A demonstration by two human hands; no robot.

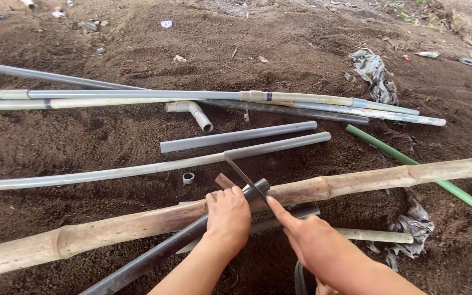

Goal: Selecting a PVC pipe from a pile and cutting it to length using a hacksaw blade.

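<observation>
My left hand grips a dark grey pipe that lies across a thick bamboo pole and pins it there. My right hand holds a thin metal saw blade, index finger stretched along it. The blade rests at an angle on the pipe's end, right beside the fingers of my left hand. The grip of the blade is hidden under my right palm.
Several long grey pipes lie on dark soil beyond the bamboo, one with an elbow fitting. A green hose runs off right. A small cut pipe ring lies in the dirt. Rags and litter lie around.
</observation>
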